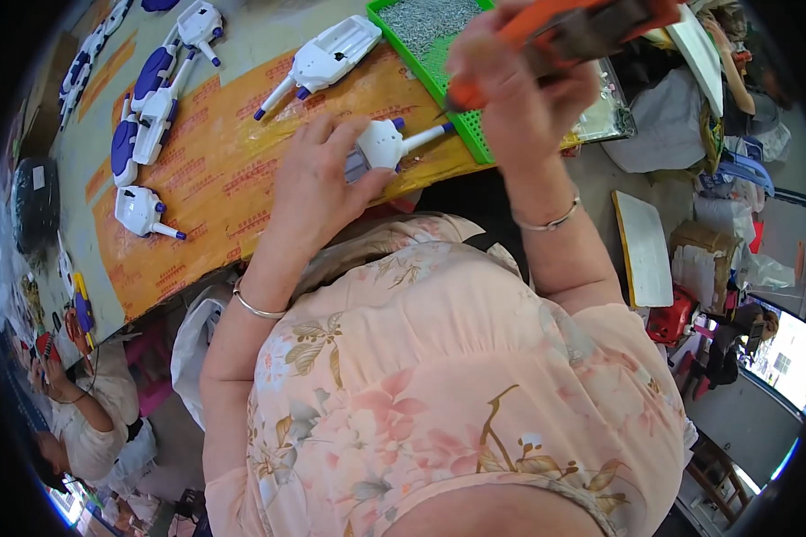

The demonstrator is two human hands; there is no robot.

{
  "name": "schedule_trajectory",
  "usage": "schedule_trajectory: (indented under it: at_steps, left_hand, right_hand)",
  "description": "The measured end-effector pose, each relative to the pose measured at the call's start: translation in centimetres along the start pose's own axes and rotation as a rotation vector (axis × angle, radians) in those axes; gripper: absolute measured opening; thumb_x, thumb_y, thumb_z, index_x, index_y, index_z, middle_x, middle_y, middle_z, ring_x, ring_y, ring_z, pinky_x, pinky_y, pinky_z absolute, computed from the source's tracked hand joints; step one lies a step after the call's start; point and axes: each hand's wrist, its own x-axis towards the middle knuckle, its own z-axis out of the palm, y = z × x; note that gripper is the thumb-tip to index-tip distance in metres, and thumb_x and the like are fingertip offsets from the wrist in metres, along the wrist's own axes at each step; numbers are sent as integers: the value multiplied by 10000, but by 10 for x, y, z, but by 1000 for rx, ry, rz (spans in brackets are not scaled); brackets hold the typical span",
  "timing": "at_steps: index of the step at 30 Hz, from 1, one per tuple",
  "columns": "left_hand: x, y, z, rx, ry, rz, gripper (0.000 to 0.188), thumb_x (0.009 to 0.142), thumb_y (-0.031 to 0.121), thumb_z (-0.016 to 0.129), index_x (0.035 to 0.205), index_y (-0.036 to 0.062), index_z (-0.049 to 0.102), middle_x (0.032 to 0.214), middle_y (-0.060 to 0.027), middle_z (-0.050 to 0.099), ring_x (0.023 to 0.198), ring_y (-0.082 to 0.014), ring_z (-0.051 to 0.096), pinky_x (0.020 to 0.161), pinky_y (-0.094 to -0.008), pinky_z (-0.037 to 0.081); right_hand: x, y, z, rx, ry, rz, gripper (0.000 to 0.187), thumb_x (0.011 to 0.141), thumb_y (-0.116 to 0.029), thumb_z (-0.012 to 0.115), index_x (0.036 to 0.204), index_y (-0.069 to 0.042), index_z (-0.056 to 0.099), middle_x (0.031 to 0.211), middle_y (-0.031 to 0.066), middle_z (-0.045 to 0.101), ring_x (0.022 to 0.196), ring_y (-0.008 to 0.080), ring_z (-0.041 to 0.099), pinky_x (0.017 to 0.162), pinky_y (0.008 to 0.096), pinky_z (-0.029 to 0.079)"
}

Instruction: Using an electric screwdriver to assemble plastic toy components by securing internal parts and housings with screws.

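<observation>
My left hand (322,179) is closed around a white plastic housing (381,145) with a blue-tipped stem, holding it down on the table near its front edge. The palm and fingers hide part of the housing. Raised to the right of it, my right hand (519,98) grips an orange and dark power screwdriver (564,40). The tool's thin bit points down and left, just above the stem's blue end and apart from the housing's body. Behind my left hand lies another white housing (336,55), open side up.
A green perforated tray (468,121) full of small screws stands at the table's far right. Several more white and blue housings (157,125) lie along the left side. Orange printed tape (215,170) covers the tabletop. Another person (94,421) sits at the lower left.
</observation>
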Motion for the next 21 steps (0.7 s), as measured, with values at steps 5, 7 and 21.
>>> schedule_trajectory:
  at_steps: [5,7,21]
  left_hand:
    - [8,14,-17,206,-67,-241,656,818,466,799,1338,115,607,1061,-182,679,918,-375,690,776,-476,541]
    - [7,5,-15,275,7,-174,702,827,587,750,1273,60,625,924,-185,691,790,-383,699,675,-476,543]
    - [-4,-5,-25,18,-29,-146,410,890,263,749,1220,39,652,945,-177,667,822,-360,672,665,-455,511]
  right_hand:
    - [52,23,-39,-187,9,-156,238,919,-84,761,1039,-37,561,814,30,636,631,93,619,553,248,500]
    - [69,54,-50,471,-174,-367,214,927,-93,753,1016,-42,565,785,25,624,620,88,611,548,242,494]
    - [55,42,-59,-136,40,-123,172,933,-74,716,1010,-59,563,707,20,609,508,72,531,476,224,426]
